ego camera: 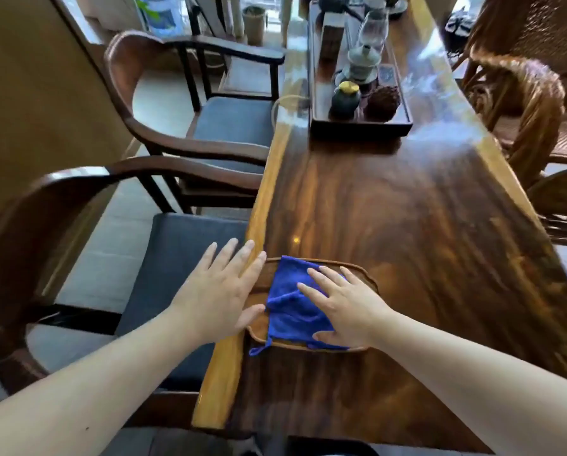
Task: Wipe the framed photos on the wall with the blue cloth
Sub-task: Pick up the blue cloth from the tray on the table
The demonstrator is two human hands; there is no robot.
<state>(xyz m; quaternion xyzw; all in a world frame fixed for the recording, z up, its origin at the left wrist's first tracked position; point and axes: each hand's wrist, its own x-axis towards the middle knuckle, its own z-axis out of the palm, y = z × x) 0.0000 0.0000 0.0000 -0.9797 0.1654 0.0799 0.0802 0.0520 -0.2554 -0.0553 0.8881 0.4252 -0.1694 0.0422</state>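
Observation:
A blue cloth (290, 304) lies folded on a small wooden tray (362, 274) at the near left part of a long dark wooden table (407, 225). My right hand (344, 307) rests flat on the cloth's right half, fingers spread. Beside the cloth's left edge is my left hand (221, 287), flat and open over the table's edge, with its thumb close to the cloth. No framed photos or wall pictures are in view.
Two wooden armchairs (190, 126) with grey cushions stand along the table's left side. A dark tea tray (358, 123) with a glass pitcher, cups and small pots sits at the far end. Rattan chairs (522, 103) stand on the right.

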